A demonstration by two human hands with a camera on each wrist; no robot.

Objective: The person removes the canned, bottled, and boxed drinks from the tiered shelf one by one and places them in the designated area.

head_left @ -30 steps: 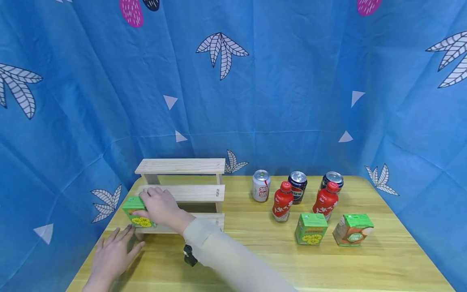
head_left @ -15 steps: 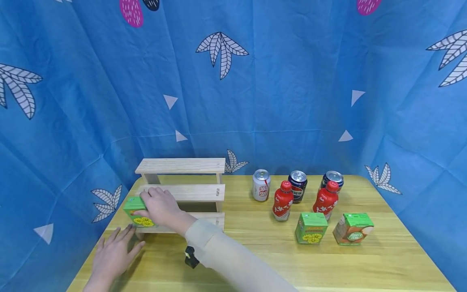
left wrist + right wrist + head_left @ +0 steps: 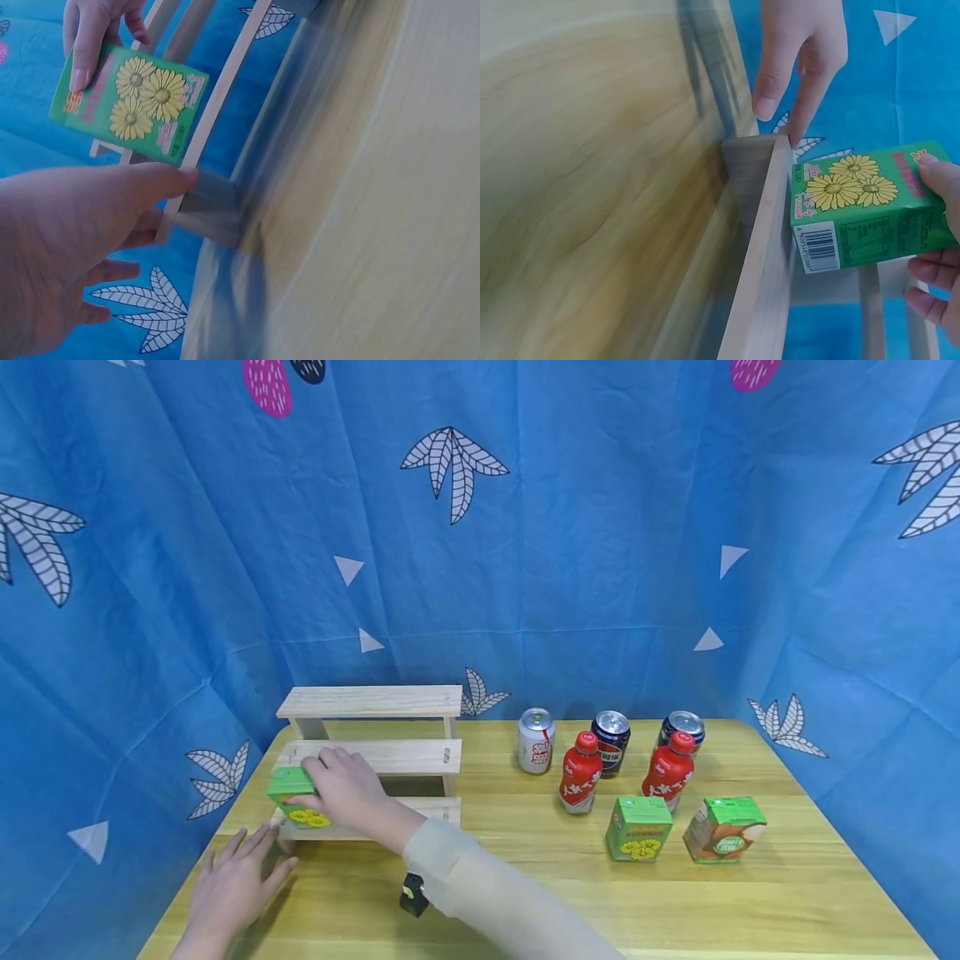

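Observation:
A green juice carton [image 3: 306,802] with yellow flowers stands at the left end of the lowest board of a small wooden shelf rack [image 3: 390,810]. My right hand [image 3: 348,789] grips it from above, with the thumb [image 3: 939,174] on its flowered face and the fingers round the far side. In the right wrist view the carton's base lies right at the board. My left hand [image 3: 236,881] is at the rack's lower left corner, its fingers extended and loosely spread. The left thumb [image 3: 176,180] and forefinger are right at the board's end, just beneath the carton.
To the right stand another green flowered carton [image 3: 640,831] and a brown-and-green carton [image 3: 725,832]. Behind them are two red bottles [image 3: 581,777], a white can [image 3: 536,743] and two dark cans [image 3: 611,745]. A blue patterned curtain [image 3: 600,527] surrounds the wooden table [image 3: 675,918].
My right hand has shifted the carton slightly to the right along the lowest board, and the right forearm moved right with it. The left hand stays where it was.

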